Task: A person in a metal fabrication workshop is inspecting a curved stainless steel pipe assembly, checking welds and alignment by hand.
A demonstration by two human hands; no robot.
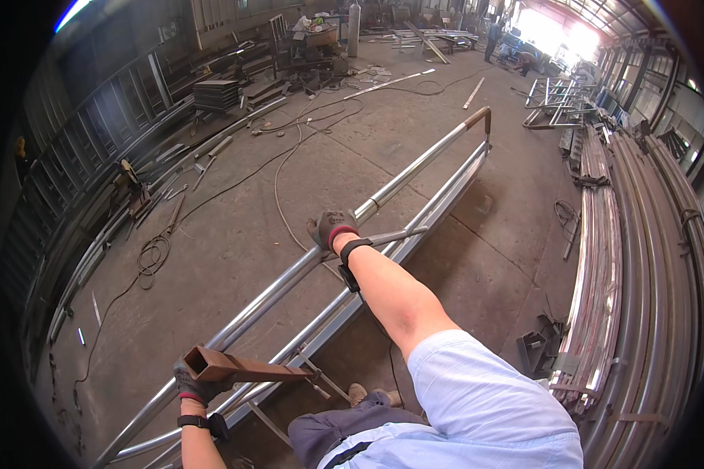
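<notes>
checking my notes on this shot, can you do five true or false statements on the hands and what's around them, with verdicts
1. The right hand is on a long metal pipe. True.
2. The rusty square tube has an open end beside the left hand. True.
3. The left hand is ungloved. False: both hands are gloved.
4. The sleeve is light blue. True.
5. The grey cylinder at the back lies flat. False: it stands upright.
</notes>
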